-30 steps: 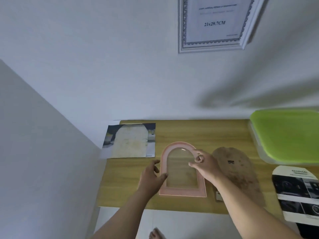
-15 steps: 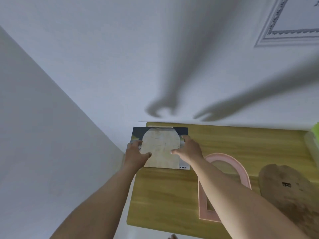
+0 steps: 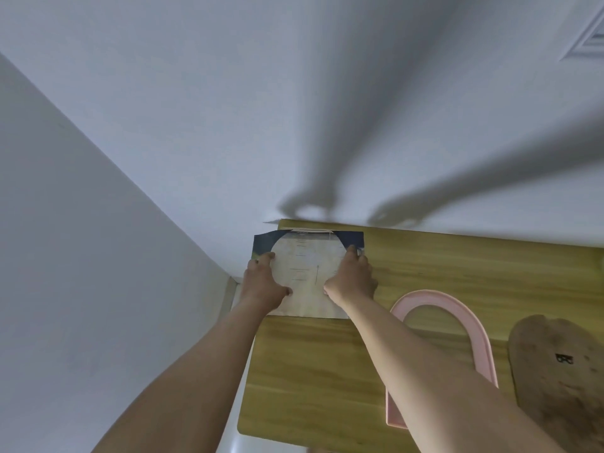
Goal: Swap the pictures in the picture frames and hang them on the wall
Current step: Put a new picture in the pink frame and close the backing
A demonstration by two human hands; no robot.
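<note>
An arch-shaped pale picture [image 3: 307,273] lies on top of a dark rectangular print [image 3: 351,238] at the table's far left corner. My left hand [image 3: 263,284] grips the pale picture's left edge and my right hand [image 3: 353,279] grips its right edge. To the right, the pink arched frame [image 3: 457,317] lies flat on the wooden table [image 3: 457,266], partly hidden by my right forearm. The brown arched backing board [image 3: 562,371] lies right of the frame.
White walls meet in a corner left of the table. A corner of a white rectangular frame [image 3: 588,40] hangs on the wall at the top right. The table's near edge runs across the bottom.
Both hands left the pink frame and moved left to the pale arched picture; they now grip its two sides. My view has swung left and closer.
</note>
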